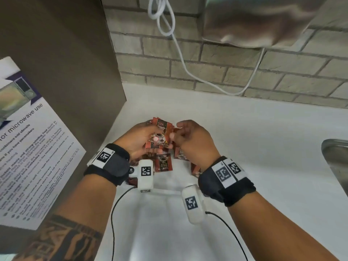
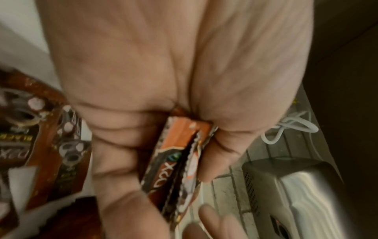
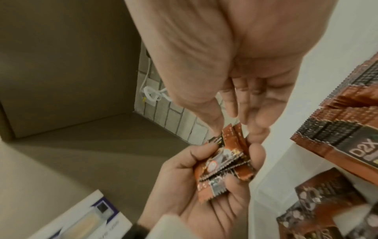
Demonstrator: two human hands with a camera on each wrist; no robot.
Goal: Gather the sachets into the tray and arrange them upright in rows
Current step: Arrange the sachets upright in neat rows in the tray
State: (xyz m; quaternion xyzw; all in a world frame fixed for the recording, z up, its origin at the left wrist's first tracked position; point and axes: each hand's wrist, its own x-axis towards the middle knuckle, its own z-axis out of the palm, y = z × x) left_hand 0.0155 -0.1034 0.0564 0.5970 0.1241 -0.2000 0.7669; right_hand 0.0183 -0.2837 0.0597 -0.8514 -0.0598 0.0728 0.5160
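Left hand (image 1: 139,140) gripping crinkly sachets (image 1: 160,132) — serrated-edged

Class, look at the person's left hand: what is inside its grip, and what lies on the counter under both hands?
The left hand grips a small stack of sachets; the exact count is hidden by overlap. Underneath, loose sachets lie on the white counter; the hands and wrists cover others.

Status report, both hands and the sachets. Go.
Left hand grips a sachet stack. Right hand pinches the stack's edge. Loose sachets lie on the counter below. Nothing blocking.
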